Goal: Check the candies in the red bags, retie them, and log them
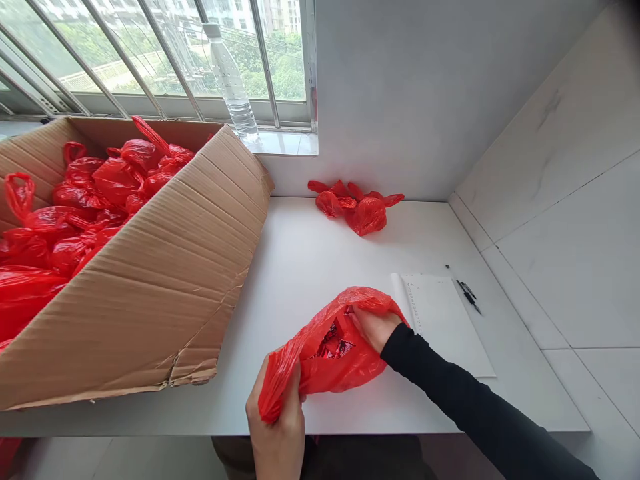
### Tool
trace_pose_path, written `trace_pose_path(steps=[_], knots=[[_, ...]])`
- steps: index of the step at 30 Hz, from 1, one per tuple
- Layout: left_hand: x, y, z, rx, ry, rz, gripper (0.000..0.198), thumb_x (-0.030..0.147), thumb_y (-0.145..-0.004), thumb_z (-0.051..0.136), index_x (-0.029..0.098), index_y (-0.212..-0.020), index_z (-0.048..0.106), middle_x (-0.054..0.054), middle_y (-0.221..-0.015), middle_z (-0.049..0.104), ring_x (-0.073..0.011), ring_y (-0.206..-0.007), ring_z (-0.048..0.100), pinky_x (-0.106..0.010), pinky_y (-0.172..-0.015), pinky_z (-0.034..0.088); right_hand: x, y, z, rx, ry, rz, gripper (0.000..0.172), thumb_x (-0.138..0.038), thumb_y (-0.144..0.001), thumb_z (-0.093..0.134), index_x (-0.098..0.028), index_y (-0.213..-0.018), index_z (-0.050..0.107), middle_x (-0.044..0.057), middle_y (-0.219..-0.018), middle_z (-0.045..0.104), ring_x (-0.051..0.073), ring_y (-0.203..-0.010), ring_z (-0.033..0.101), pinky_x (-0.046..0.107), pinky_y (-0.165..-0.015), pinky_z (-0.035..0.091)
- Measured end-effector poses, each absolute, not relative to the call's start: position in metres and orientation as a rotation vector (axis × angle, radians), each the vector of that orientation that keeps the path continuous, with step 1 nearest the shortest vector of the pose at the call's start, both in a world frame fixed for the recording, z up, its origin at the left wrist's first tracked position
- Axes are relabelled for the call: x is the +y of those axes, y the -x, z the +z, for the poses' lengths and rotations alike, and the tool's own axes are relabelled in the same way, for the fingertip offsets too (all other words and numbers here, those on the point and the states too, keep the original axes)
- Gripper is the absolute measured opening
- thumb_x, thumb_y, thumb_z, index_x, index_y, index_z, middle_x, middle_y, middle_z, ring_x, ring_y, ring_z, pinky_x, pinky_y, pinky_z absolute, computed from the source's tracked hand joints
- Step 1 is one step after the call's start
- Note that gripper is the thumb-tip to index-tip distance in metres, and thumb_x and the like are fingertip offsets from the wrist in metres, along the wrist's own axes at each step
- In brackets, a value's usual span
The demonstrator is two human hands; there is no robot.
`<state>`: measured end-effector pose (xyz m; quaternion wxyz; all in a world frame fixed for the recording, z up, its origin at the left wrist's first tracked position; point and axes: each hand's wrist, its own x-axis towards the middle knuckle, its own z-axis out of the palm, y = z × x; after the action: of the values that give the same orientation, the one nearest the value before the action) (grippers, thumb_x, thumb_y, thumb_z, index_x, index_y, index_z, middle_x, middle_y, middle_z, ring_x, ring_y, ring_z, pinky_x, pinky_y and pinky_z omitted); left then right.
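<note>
A red plastic bag [345,383] lies with its mouth open near the table's front edge, and small dark red wrapped items [334,343] show inside it. My left hand [281,413] is closed around the bag's left end, thumb on top. From the right, my right hand [374,327] reaches into the bag's mouth. Its fingers are hidden by the red plastic, so what they hold, if anything, does not show.
A large cardboard box [190,267] full of tied red bags [120,180] fills the left. More red bags [367,213] lie by the wall. A notebook [445,320] and pens [469,297] are at the right; a water bottle [233,87] stands on the windowsill.
</note>
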<state>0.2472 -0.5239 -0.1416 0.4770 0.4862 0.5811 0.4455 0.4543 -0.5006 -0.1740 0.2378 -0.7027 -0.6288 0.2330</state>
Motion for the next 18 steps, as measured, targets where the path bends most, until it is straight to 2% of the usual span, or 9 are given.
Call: trace_pose_path(steps=[11, 15, 18], knots=[[-0.525, -0.247, -0.145, 1.422, -1.188, 1.086, 0.032, 0.046, -0.083, 0.070, 0.021, -0.067, 0.056, 0.002, -0.063, 0.051, -0.0131, -0.056, 0.045, -0.026, -0.047, 0.037, -0.498, -0.457, -0.173, -1.904, 1.962, 0.573, 0.011, -0.016, -0.085, 0.049, -0.020, -0.079, 0.058, 0.002, -0.071, 0.057, 0.018, -0.064, 0.052, 0.031, -0.060, 0.039], [-0.526, -0.245, -0.153, 1.426, -1.120, 1.133, 0.037, 0.042, -0.081, 0.072, 0.022, -0.062, 0.048, 0.003, -0.060, 0.046, -0.0117, -0.053, 0.042, -0.025, -0.048, 0.035, -0.501, -0.456, -0.166, -1.894, 2.040, 0.463, 0.021, -0.025, -0.092, 0.043, -0.020, -0.074, 0.053, 0.002, -0.065, 0.052, 0.018, -0.060, 0.049, 0.032, -0.059, 0.035], [-0.527, -0.246, -0.155, 1.410, -1.094, 1.148, 0.035, 0.039, -0.082, 0.072, 0.022, -0.064, 0.048, 0.004, -0.062, 0.045, -0.0117, -0.056, 0.043, -0.025, -0.051, 0.037, -0.506, -0.450, -0.159, -1.825, 2.134, 0.409, 0.027, -0.032, -0.096, 0.040, -0.021, -0.075, 0.053, 0.003, -0.064, 0.051, 0.020, -0.059, 0.049, 0.033, -0.057, 0.032]])
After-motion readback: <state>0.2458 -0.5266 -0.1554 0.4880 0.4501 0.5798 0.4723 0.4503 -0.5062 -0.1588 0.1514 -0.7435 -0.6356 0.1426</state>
